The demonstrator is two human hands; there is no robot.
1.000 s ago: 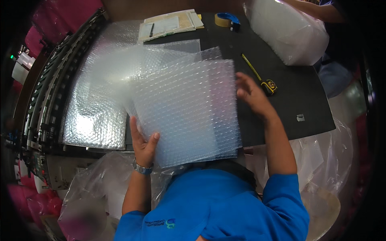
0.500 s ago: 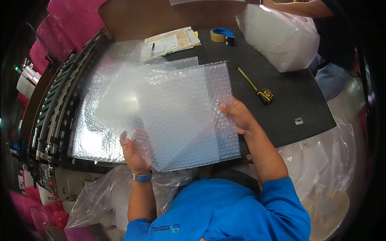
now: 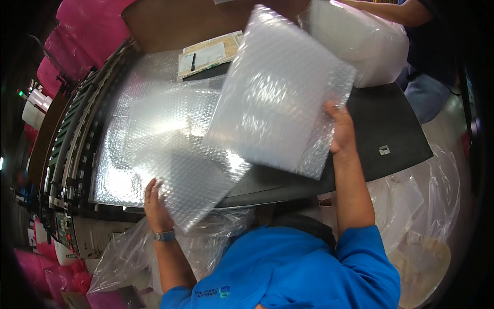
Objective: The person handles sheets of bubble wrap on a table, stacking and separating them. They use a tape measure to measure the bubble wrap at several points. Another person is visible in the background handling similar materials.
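Right hand: fingers closed on the right edge of a bubble sheet, thumb on the near face, the rest hidden behind it.
Bubble sheet: lifted clear of the table, tilted, its top corner up toward the far edge, its lower corner hanging over the table's near edge; it hides part of the table's middle.
Left hand: fingers gripping the near left edge of a second sheet, fingertips on its top face, at the table's near edge.
Second sheet: lying slanted over the near edge of the table, its lower corner past that edge, its upper part tucked under the raised bubble sheet.
Stack: more bubble wrap spread flat on the left half of the table, shiny, running from the near left corner toward the far edge; the second sheet rests on it.
Papers: at the far edge, left of the raised sheet, with a dark pen lying on them.
Bundle: a big wrapped clear package at the far right corner, with another person's arm over it.
Table: dark top, bare along the right side, with a small pale tag near the right edge.
Rack: dark slotted frame along the table's left edge.
Pink bags: beyond the far left corner.
Clear bags: crumpled plastic below the near edge, on both sides of the person.
Watch: on the left wrist.
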